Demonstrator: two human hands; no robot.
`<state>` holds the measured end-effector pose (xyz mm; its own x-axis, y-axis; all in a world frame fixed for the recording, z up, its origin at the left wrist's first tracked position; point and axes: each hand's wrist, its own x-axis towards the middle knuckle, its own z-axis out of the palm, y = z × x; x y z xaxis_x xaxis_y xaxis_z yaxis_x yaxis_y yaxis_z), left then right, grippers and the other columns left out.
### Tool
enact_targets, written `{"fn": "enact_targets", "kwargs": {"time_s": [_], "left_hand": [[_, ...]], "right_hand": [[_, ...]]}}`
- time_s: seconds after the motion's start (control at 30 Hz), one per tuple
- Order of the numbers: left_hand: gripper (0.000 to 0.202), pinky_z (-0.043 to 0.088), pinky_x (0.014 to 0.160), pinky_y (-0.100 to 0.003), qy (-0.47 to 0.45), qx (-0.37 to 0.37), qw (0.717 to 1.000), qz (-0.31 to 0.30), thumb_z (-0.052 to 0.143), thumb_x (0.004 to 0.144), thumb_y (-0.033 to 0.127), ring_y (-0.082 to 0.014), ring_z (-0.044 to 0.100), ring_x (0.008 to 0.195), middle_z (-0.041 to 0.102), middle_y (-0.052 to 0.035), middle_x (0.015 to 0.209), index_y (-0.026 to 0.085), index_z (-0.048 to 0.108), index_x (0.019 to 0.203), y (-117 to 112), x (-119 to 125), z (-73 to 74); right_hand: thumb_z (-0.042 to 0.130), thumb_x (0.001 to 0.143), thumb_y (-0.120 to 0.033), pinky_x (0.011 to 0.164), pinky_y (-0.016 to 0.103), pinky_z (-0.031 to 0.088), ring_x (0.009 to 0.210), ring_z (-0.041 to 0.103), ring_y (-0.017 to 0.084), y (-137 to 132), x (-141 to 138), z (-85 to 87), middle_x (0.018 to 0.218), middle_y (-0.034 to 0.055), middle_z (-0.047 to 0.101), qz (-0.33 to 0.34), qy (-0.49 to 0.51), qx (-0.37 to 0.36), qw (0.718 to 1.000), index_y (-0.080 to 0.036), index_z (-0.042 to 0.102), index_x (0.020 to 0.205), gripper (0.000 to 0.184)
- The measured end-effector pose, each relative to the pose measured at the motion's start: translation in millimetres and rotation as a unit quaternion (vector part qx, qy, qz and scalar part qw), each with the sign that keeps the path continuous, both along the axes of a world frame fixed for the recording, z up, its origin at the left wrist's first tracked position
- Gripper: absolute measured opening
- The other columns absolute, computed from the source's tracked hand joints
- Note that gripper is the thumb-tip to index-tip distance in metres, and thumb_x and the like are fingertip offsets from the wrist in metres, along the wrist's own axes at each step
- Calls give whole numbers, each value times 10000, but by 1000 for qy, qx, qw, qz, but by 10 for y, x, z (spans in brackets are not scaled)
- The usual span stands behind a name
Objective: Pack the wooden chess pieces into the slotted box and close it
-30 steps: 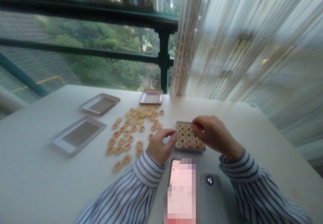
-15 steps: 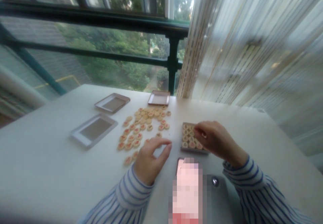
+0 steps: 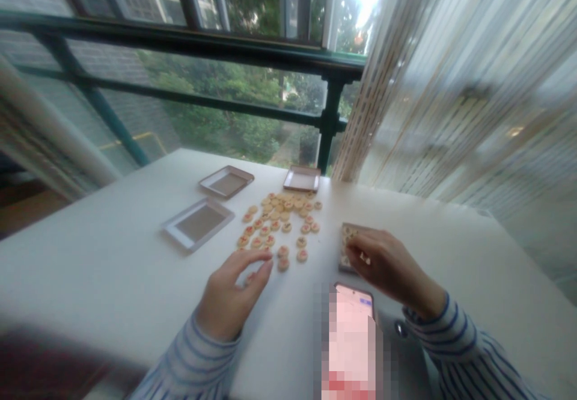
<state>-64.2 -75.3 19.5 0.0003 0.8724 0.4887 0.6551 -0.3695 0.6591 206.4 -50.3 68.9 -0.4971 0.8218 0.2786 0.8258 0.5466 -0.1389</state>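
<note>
Dozens of wooden pieces (image 3: 279, 222) lay scattered mid-table, left of a small tray (image 3: 343, 231) holding more. The left hand (image 3: 228, 298), open and empty, hovered at the nearest pieces. The right hand (image 3: 390, 264) curled over the tray, its grip unclear. Packing seemed underway; lifting one piece would need a fingertip pinch.

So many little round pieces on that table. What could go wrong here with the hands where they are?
1. The left hand reaches over the nearest loose discs; a sweep of its fingers might scatter them.
2. The right hand covers most of the tray of discs; pressing on its edge could tip it and spill pieces.
3. The phone lies close by the right sleeve, which may nudge it.
</note>
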Motion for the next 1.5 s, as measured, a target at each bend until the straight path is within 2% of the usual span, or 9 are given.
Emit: {"fn": "enact_targets", "kwargs": {"time_s": [0.13,0.27,0.47,0.63,0.87,1.07,1.5], "left_hand": [[222,498,817,-319,18,8,999,42,590,750,372,-192,640,841,696,-31,887,210,665,883,-26,-190,-40],[237,511,799,-318,38,19,998,49,586,749,385,-193,646,828,698,-38,879,205,664,881,-49,-293,-115],[238,529,770,-324,70,68,995,32,597,735,377,-197,652,816,700,-54,866,193,656,874,-68,-322,-230],[220,537,759,-315,106,88,990,14,594,734,336,-193,656,814,704,-65,867,189,647,889,-47,-346,-400],[241,543,737,-327,157,99,982,21,564,738,317,-204,661,801,708,-83,861,168,639,912,5,-373,-613],[263,538,731,-341,175,92,980,31,550,737,318,-212,658,803,706,-90,873,163,632,933,18,-374,-664],[250,536,664,-322,189,95,977,29,551,753,304,-197,647,749,699,-70,810,155,639,934,37,-376,-680]], "right_hand": [[467,826,-188,653,250,288,669,478,125,8,-93,20,675,10,575,20,-20,-5,1000,-178,563,733,134],[460,823,-181,644,259,280,673,480,130,3,-216,67,683,14,586,30,-48,-6,998,-184,566,720,148],[451,837,-199,657,266,288,694,508,135,-20,-433,86,717,21,609,61,-75,-19,995,-183,573,749,151],[393,877,-211,667,266,300,703,535,132,-25,-613,88,732,35,620,91,-97,-43,990,-173,575,775,212],[434,855,-223,634,280,274,701,542,135,-23,-758,9,781,34,631,117,-129,-45,984,-175,573,842,148],[442,849,-229,630,286,275,714,545,139,-12,-811,-46,788,35,631,123,-139,-51,981,-173,557,815,132],[426,851,-239,615,296,254,712,537,137,-10,-811,-65,792,23,630,130,-145,-52,979,-179,540,811,135]]}}
